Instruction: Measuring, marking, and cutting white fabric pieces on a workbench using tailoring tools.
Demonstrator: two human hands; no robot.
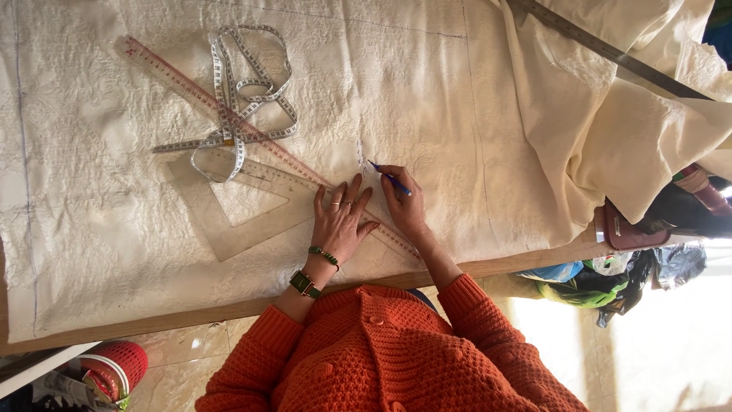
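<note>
Cream cloth (427,99) covers the table. Left hand (341,221), fingers spread, presses the set square (252,206); right hand (402,202) pinches a blue pen (390,178) at its edge. Lighter pressure could let the square slide, skewing the line.

My wooden table (526,263) runs across in front of me, its near edge bare. Below it I see a pale tiled floor (183,358), bright sunlight falling on it at the right, a red basket (118,365) left, and crumpled bags (610,275) right.
</note>
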